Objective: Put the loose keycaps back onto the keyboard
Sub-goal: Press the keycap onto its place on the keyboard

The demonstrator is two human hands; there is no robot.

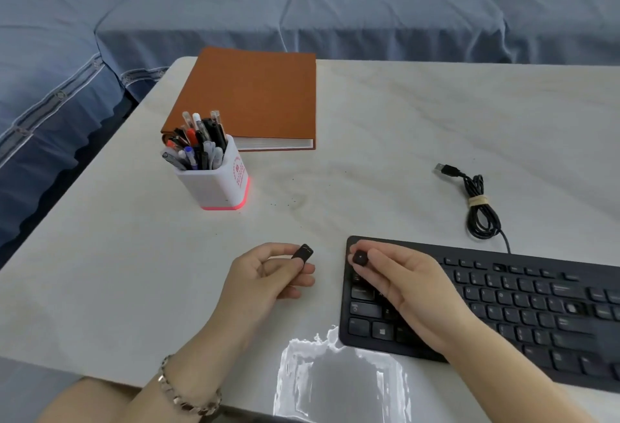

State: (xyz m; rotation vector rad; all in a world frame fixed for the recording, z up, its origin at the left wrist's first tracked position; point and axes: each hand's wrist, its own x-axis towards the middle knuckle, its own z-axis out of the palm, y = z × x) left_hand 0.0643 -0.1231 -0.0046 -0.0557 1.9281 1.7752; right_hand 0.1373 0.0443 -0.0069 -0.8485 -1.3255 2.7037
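**Poised to seat one, with the next in reserve**

The right hand [409, 291] pinches a small square black plastic keycap [360, 258] at its fingertips over the top-left corner of the flat black plastic keyboard [536, 305], probably to line it up with an empty seat there, though the seat itself is hidden. The left hand [265, 275] grips a second, narrower black keycap [302, 251] just beside the keyboard, above the pale marbled counter [402, 120], seemingly kept ready to go on next.
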